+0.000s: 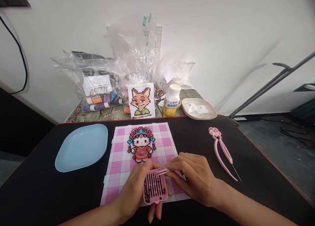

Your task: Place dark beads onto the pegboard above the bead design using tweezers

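Note:
My left hand [136,183] is closed around a small pink bead tray [166,183], its thumb on the near side and fingers underneath. Dark beads lie in the tray's grooves, mostly lined up in rows. Pinched in my right hand [192,173] are pale pink tweezers [161,172], their tips over the tray's upper part. Whether the tips grip a bead is too small to tell. Beneath both hands is a pink-and-white checked pegboard [118,167]. On it, just beyond the tray, lies a bead figure [142,144] of a white cat in a red costume and headdress.
A blue plate [82,149] lies left on the black table mat. Pink tweezers with a needle tip [222,150] rest at right. Behind stand a fox picture card [141,101], a white-and-yellow bottle [172,101], a cream dish [213,113] and clear plastic bags [98,68].

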`<state>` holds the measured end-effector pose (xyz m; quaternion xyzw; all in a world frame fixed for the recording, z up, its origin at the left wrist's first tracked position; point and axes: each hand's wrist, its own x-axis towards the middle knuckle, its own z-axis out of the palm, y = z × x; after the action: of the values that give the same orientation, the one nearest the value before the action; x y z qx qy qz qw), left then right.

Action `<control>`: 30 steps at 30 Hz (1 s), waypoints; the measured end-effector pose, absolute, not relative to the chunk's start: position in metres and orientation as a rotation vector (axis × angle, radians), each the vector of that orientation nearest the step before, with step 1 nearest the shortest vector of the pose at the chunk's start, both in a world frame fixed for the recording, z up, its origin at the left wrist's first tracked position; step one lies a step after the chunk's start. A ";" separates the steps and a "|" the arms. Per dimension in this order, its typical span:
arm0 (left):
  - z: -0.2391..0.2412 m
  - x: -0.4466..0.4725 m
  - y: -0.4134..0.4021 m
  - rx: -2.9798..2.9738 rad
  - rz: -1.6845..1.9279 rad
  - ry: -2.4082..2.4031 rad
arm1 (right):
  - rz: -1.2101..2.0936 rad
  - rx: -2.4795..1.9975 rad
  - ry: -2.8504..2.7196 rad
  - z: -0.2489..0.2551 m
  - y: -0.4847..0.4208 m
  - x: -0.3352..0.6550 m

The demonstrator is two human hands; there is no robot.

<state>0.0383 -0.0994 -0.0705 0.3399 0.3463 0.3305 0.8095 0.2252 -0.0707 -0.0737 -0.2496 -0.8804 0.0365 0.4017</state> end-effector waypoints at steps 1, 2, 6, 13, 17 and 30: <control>-0.070 0.038 -0.100 0.728 0.707 0.742 | 0.084 -0.631 -2.227 -0.074 -0.071 0.225; -0.070 0.038 -0.100 0.727 0.707 0.745 | 0.076 -0.632 -2.230 -0.074 -0.071 0.225; -0.069 0.038 -0.100 0.732 0.699 0.763 | 0.051 -0.634 -2.243 -0.074 -0.071 0.223; -0.068 0.038 -0.099 0.737 0.692 0.780 | 0.038 -0.635 -2.246 -0.074 -0.071 0.223; -0.070 0.039 -0.100 0.734 0.710 0.770 | 0.038 -0.636 -2.254 -0.074 -0.072 0.223; -0.069 0.039 -0.099 0.750 0.691 0.790 | 0.028 -0.640 -2.229 -0.073 -0.072 0.223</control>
<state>0.0388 -0.0993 -0.0685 0.3494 0.3680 0.3219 0.7993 0.2226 -0.0717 -0.0733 -0.2531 -0.8810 0.0110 0.3995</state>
